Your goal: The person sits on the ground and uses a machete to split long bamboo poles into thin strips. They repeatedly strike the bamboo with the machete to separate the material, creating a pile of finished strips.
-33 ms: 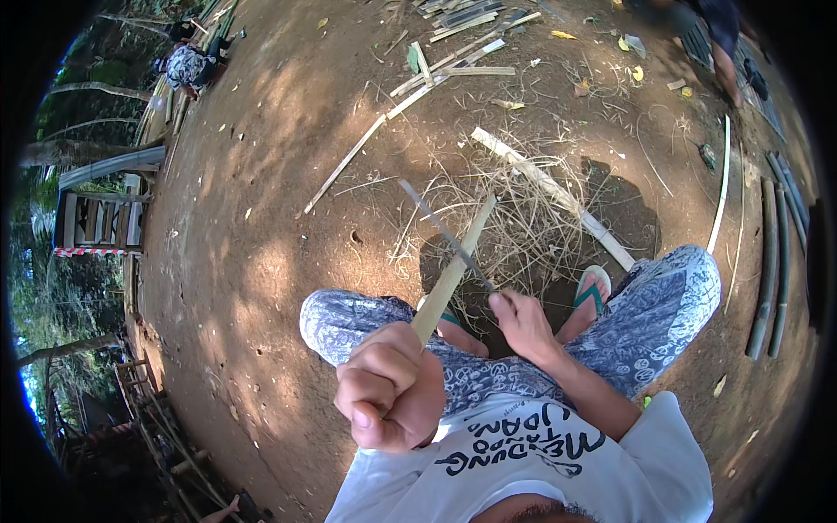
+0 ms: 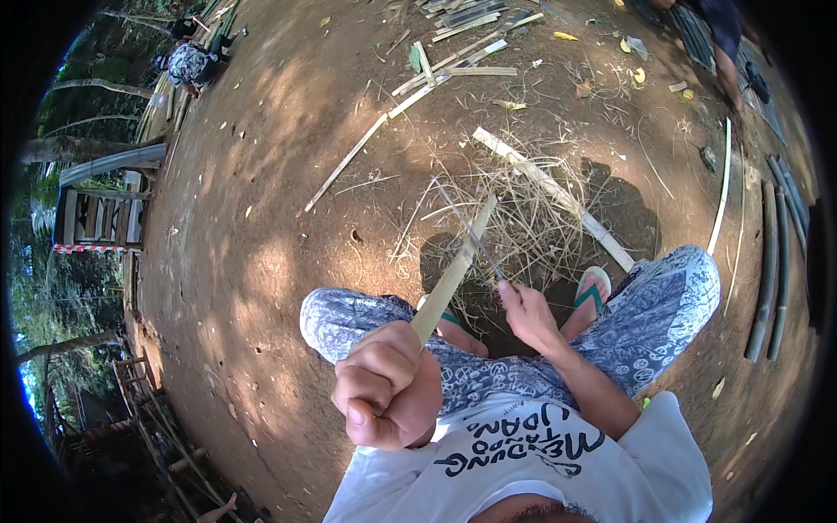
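My left hand [image 2: 388, 383] is closed in a fist around the near end of a pale bamboo strip [image 2: 448, 281], which points away from me and tapers at its far end. In my right hand [image 2: 530, 321], between my knees, is the handle of a knife [image 2: 453, 207] with a long, thin dark blade. The blade slants up and left across the strip close to its far tip and appears to touch it. My fingers hide most of the handle. Beyond the strip, a tangled heap of thin bamboo shavings [image 2: 523, 228] lies on the ground.
A wider split bamboo length [image 2: 551, 186] crosses the shavings. Split pieces [image 2: 466, 71] lie stacked at the far side, and green bamboo poles [image 2: 764, 270] at the right. My sandalled foot [image 2: 590, 301] is beside the heap. Other people [image 2: 190, 66] are at the far left and far right.
The knife has slid outward along the strip toward its tip, and its point has swung right. My right hand has shifted slightly right. My left hand stays almost still.
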{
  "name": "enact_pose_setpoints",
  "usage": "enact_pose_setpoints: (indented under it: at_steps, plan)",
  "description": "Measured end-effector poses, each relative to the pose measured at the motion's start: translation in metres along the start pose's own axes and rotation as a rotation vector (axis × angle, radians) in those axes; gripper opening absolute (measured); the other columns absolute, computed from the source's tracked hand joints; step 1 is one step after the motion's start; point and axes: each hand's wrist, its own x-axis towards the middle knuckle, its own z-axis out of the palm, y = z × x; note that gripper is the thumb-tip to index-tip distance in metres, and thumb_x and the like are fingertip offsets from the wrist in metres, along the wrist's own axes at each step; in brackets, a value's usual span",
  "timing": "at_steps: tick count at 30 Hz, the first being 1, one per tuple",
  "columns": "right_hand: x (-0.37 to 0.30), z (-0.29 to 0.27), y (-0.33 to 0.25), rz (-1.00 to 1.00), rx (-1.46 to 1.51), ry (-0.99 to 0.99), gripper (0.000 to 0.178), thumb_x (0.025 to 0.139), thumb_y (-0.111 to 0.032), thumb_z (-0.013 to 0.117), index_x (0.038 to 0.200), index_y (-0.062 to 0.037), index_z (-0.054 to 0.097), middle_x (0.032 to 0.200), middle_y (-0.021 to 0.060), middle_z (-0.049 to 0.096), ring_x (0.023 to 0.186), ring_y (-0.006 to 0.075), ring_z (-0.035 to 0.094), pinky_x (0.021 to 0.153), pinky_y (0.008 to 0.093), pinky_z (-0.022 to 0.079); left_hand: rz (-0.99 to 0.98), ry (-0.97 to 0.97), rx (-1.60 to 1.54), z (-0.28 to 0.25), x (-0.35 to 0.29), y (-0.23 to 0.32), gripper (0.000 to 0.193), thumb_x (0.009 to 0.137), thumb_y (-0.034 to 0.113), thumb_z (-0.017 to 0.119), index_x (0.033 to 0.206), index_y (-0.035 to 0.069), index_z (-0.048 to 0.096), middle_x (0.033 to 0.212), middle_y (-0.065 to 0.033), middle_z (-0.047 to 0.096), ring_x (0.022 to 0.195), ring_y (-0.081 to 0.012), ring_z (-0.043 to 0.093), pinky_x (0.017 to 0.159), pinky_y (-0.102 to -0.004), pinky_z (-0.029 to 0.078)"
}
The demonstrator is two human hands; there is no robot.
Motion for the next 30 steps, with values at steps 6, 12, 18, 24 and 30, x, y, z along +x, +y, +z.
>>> enact_pose_setpoints:
  at_steps: [6, 12, 18, 24, 30]
  plan:
    - [-0.045, 0.0, -0.049, -0.444, 0.125, -0.114, 0.044, 0.102, -0.04, 0.052, 0.085, -0.0004, 0.059, 0.052, 0.0091, 0.048, 0.045, 0.0193, 0.05, 0.047, 0.0352, 0.039, 0.091, 0.191, -0.054, -0.007, -0.004, -0.009, 0.04, 0.104, 0.032, 0.043, 0.069, 0.013, 0.036, 0.056, -0.0005, 0.038, 0.049, -0.0119, 0.029, 0.049, -0.0306, 0.025]
    - [-0.012, 0.021, -0.03, -0.238, 0.035, -0.043, 0.046, 0.1, -0.039, 0.057, 0.089, 0.0057, 0.063, 0.056, 0.0215, 0.055, 0.054, 0.0408, 0.061, 0.052, 0.0434, 0.044, 0.01, 0.315, -0.02, -0.008, 0.016, 0.0, 0.04, 0.105, 0.034, 0.038, 0.07, 0.015, 0.035, 0.058, 0.0, 0.036, 0.053, -0.0124, 0.029, 0.055, -0.0304, 0.027]
    - [-0.034, 0.019, -0.061, -0.456, 0.082, -0.129, 0.044, 0.101, -0.037, 0.057, 0.088, 0.0045, 0.065, 0.054, 0.0173, 0.055, 0.049, 0.0356, 0.06, 0.051, 0.0426, 0.044, 0.018, 0.317, -0.036, -0.006, 0.011, -0.001, 0.04, 0.105, 0.032, 0.036, 0.069, 0.015, 0.033, 0.058, 0.0005, 0.035, 0.054, -0.0118, 0.03, 0.055, -0.0301, 0.026]
    - [-0.025, 0.015, -0.073, -0.326, -0.046, -0.078, 0.043, 0.101, -0.037, 0.056, 0.089, 0.0039, 0.064, 0.053, 0.0178, 0.055, 0.051, 0.0354, 0.063, 0.049, 0.0415, 0.045, 0.015, 0.32, -0.002, -0.001, 0.011, -0.001, 0.04, 0.104, 0.03, 0.038, 0.067, 0.016, 0.032, 0.056, 0.0017, 0.033, 0.052, -0.0102, 0.029, 0.052, -0.0274, 0.024]
    - [-0.005, 0.017, -0.045, -0.295, -0.108, 0.014, 0.045, 0.098, -0.04, 0.062, 0.098, 0.0051, 0.066, 0.052, 0.0186, 0.054, 0.049, 0.038, 0.061, 0.049, 0.0435, 0.046, -0.016, 0.292, 0.049, -0.002, 0.012, 0.0, 0.039, 0.104, 0.03, 0.038, 0.067, 0.016, 0.033, 0.056, 0.0017, 0.034, 0.053, -0.0103, 0.029, 0.053, -0.0271, 0.024]
